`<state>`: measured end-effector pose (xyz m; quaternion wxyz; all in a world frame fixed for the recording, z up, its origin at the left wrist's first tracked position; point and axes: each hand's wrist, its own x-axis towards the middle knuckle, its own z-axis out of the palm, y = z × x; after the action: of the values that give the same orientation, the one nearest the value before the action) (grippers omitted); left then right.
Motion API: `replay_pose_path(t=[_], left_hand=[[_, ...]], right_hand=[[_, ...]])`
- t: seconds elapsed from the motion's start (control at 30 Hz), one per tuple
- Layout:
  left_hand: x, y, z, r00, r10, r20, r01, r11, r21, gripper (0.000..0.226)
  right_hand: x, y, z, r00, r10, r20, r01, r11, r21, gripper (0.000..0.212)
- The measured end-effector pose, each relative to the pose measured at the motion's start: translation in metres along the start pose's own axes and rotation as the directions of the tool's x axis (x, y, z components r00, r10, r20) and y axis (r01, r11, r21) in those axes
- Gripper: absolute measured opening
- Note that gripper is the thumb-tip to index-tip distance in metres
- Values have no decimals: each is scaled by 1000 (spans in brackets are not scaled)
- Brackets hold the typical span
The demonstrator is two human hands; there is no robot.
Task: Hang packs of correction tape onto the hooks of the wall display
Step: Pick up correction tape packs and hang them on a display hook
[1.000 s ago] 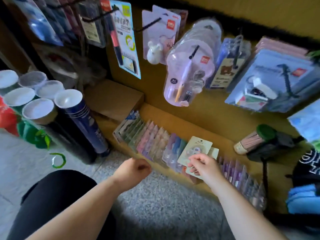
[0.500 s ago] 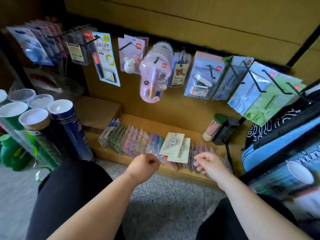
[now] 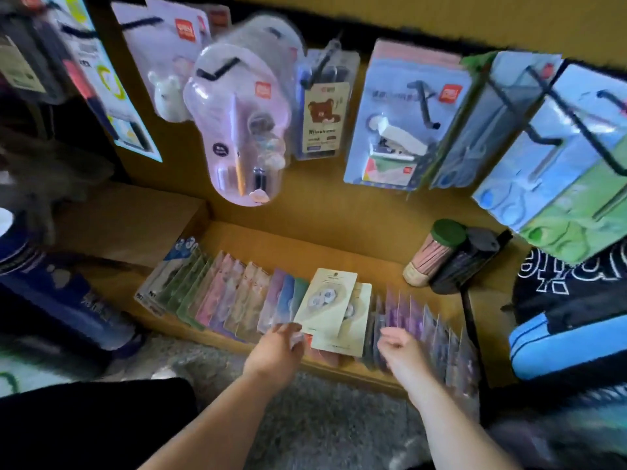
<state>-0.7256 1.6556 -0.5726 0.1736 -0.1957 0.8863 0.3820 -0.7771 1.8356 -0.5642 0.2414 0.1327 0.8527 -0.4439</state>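
The right hand (image 3: 400, 347) has let go of the cream packs (image 3: 325, 300), fingers loosely curled and empty, while the left hand (image 3: 278, 351) now reaches them at the shelf's (image 3: 339, 252) front edge, so hanging awaits a fresh grip.

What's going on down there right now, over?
Left hand at the cream packs, grip unclear. Right hand empty, loosely curled. Packs in the box, none hung. Hooks already crowded.

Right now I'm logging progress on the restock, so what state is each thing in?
Cream packs: two, propped in the row, not hung.
Row of packs: standing on edge in the box.
Cardboard box: open.
Left hand: curled at the cream packs' lower corner; grip unclear.
Right hand: loosely curled, empty, at the purple packs.
Wall hooks: loaded with other goods.
Green-lidded jar: closed, tilted.
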Motion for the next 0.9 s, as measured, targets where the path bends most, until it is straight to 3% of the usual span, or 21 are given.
replay_pose_path(t=[0.17,0.57,0.7,0.83,0.9], left_hand=[[45,-5,25,1000,-8,21,6,998,68,55],[76,-26,43,990,91,106,-113,967,228,60],[71,-29,46,988,92,123,-120,961,248,58],[69,-32,45,986,103,133,-135,955,263,56],[67,-32,45,985,104,140,-139,953,270,58]], right_hand=[[44,-5,11,996,78,-40,-68,974,217,37],[73,-3,28,980,197,-11,-158,815,557,42],[74,-8,33,979,194,67,-204,892,403,43],[81,-14,43,976,199,86,-216,935,283,64],[84,-15,48,976,202,85,-217,949,229,64]])
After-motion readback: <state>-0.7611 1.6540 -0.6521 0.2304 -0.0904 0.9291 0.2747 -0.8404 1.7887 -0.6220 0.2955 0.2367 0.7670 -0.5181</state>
